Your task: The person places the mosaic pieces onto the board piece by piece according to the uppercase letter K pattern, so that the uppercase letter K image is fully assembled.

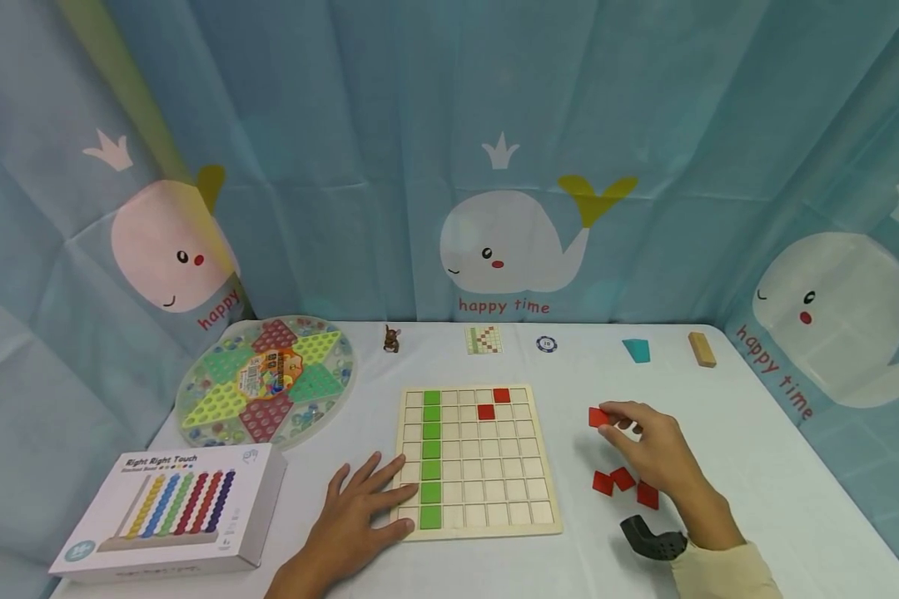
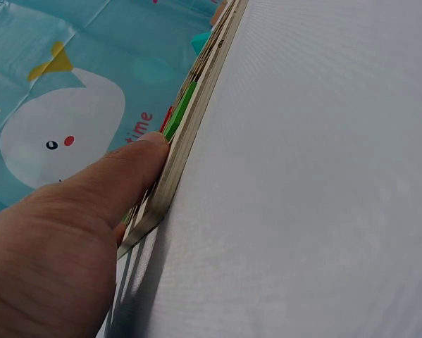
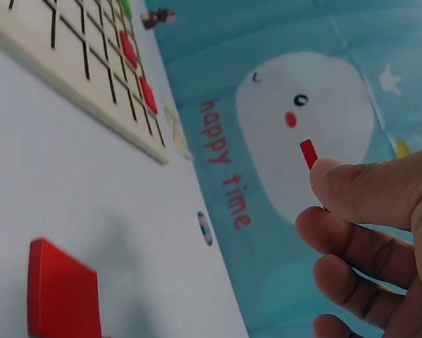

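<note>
A pale wooden grid board [image 1: 487, 474] lies on the table, with a column of green tiles [image 1: 431, 449] near its left side and two red tiles [image 1: 486, 412] toward its top right. My left hand [image 1: 355, 512] rests with spread fingers on the board's left edge; in the left wrist view the thumb [image 2: 119, 176] touches that edge beside a green tile [image 2: 180, 113]. Right of the board, my right hand [image 1: 648, 441] pinches a red square tile [image 1: 598, 418] above the table, seen edge-on in the right wrist view. Loose red tiles [image 1: 623, 478] lie below that hand.
A Chinese checkers board [image 1: 217, 366] and a white bead-toy box [image 1: 258, 516] stand at left. Along the back lie a brown figurine [image 1: 392, 339], a small pattern card [image 1: 484, 339], a poker chip [image 1: 547, 344], a teal block [image 1: 637, 350] and a wooden block [image 1: 702, 349]. A curtain hangs behind.
</note>
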`<state>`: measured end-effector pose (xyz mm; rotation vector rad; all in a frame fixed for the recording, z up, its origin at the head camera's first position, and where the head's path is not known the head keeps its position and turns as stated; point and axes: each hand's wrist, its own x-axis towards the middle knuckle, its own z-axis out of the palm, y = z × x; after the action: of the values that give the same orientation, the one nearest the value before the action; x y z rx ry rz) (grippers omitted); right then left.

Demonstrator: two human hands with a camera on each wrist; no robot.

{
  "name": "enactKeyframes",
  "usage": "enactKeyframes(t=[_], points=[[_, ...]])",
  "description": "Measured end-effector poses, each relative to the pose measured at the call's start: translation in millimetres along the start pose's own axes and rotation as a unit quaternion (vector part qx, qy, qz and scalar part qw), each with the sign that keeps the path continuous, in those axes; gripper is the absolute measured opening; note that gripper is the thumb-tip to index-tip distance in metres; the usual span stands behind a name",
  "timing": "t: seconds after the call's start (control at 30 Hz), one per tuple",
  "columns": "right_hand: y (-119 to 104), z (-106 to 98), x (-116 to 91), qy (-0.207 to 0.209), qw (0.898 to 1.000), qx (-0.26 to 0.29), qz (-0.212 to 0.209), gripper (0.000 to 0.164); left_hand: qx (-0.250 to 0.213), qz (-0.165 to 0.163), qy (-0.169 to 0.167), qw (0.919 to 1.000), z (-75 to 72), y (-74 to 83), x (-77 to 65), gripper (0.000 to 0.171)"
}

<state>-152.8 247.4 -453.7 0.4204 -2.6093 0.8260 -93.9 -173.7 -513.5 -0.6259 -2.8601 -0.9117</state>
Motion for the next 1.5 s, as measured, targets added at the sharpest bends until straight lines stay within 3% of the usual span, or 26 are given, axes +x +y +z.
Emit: enactKeyframes(t=[0.47, 1.2, 1.5], points=[[-46, 8, 23, -0.034, 0.998, 0.044, 0.003, 0.034, -0.011, 0.013, 0.017, 0.9997, 0.8, 0.8, -0.9, 0.043], [-76, 85, 46, -0.119, 0.983, 0.135, 0.029, 0.026, -0.011, -0.009, -0.008, 0.9999, -0.5, 1.3, 0.3, 0.047], [-83, 107, 50, -0.167, 0.977, 0.130, 0.023, 0.026, -0.006, 0.009, 0.012, 0.9999, 0.6, 0.4, -0.6, 0.045]])
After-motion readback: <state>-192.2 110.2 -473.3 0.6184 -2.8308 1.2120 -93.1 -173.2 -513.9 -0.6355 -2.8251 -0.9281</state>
